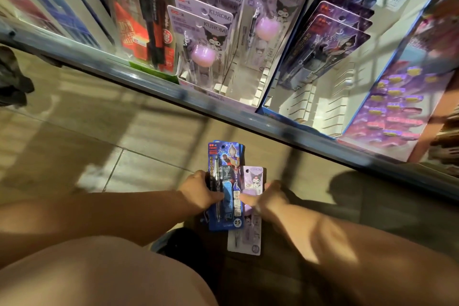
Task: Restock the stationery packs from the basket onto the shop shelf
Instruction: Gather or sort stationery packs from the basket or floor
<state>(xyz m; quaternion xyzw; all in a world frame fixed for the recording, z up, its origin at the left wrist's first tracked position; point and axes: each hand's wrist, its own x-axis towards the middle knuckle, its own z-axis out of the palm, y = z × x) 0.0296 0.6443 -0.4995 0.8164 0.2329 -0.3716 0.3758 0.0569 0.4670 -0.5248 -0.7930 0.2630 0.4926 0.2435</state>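
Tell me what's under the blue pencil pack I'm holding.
A lilac Kuromi pencil pack lies under the blue pencil pack, sticking out to its right and below. Its overlapped part, and any further packs beneath, are covered.

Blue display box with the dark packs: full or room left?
Room left: dark packs stand at the back of the blue display box; its front slots are empty.

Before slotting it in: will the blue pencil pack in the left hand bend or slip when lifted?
Probably stiff: the blue pencil pack, a flat card with a blister, stands straight above the left hand. Likely light: it holds one pencil. Its glossy front may slide against the Kuromi pack overlapping it.
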